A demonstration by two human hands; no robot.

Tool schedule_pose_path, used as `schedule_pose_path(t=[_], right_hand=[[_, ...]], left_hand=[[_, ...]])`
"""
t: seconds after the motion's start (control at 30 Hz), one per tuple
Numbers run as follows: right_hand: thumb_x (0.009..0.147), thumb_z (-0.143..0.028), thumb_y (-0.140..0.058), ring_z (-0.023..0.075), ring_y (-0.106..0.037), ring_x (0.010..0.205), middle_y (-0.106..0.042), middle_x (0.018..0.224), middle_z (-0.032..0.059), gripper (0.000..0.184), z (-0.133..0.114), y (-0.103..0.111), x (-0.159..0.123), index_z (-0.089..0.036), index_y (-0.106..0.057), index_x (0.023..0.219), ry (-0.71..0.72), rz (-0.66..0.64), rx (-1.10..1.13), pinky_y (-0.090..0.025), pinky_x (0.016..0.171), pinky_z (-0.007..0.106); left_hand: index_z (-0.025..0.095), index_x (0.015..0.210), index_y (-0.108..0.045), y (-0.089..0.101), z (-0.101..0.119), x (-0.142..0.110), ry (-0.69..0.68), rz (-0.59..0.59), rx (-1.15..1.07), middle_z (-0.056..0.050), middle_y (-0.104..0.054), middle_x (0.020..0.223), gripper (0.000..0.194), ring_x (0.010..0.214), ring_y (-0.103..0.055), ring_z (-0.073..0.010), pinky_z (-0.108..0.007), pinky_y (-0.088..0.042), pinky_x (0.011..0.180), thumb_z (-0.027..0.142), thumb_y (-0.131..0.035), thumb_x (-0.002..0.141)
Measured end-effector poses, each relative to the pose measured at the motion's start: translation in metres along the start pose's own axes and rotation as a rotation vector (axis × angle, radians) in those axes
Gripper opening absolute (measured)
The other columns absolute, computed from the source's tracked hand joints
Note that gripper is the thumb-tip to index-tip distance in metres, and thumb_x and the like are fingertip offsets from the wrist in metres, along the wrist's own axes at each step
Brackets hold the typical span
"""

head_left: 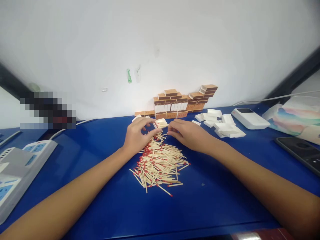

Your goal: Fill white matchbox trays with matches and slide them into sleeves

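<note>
A heap of red-tipped matches (160, 165) lies on the blue table (100, 200). Just beyond it sits a small white matchbox tray (161, 123) holding matches. My left hand (137, 136) rests at the far end of the heap, its fingers curled and pinching a few matches beside the tray. My right hand (188, 134) lies opposite, fingers bent and drawn together, fingertips at the same matches near the tray. Both forearms reach in from the bottom corners.
Stacked brown matchboxes (183, 100) stand against the white wall. Empty white trays (222, 125) lie at the right, then a white device (250, 117), a tissue pack (297, 118) and a dark phone (300, 151). White power strips (22, 166) occupy the left.
</note>
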State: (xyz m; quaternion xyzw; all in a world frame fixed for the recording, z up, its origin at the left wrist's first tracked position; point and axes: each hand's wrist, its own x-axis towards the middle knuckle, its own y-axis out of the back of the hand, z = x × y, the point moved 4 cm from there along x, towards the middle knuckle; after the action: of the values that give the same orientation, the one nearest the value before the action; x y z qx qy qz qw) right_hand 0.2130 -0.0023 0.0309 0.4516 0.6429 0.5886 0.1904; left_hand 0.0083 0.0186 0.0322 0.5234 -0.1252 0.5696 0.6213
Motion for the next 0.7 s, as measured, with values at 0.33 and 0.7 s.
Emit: schedule_pose_path(t=[0.33, 0.7], right_hand=[[0.104, -0.028, -0.054, 0.0163, -0.056, 0.077, -0.057, 0.102, 0.0044, 0.01, 0.001, -0.019, 0.005, -0.022, -0.062, 0.106, -0.045, -0.084, 0.072, -0.042, 0.072, 0.03], [0.104, -0.026, -0.057, 0.0158, -0.056, 0.077, -0.058, 0.101, 0.0038, 0.011, -0.003, -0.019, 0.004, -0.02, -0.062, 0.097, -0.015, -0.061, 0.037, -0.038, 0.068, 0.03]], left_hand=[[0.024, 0.107, -0.076, 0.001, -0.012, 0.0, 0.104, 0.086, -0.008, -0.004, -0.074, 0.093, 0.022, 0.08, -0.067, -0.0175, -0.032, -0.056, 0.067, 0.035, -0.081, 0.088], [0.023, 0.108, -0.075, -0.002, -0.006, 0.0, 0.031, 0.024, 0.022, -0.005, -0.075, 0.096, 0.025, 0.081, -0.067, -0.0183, -0.032, -0.056, 0.069, 0.035, -0.082, 0.087]])
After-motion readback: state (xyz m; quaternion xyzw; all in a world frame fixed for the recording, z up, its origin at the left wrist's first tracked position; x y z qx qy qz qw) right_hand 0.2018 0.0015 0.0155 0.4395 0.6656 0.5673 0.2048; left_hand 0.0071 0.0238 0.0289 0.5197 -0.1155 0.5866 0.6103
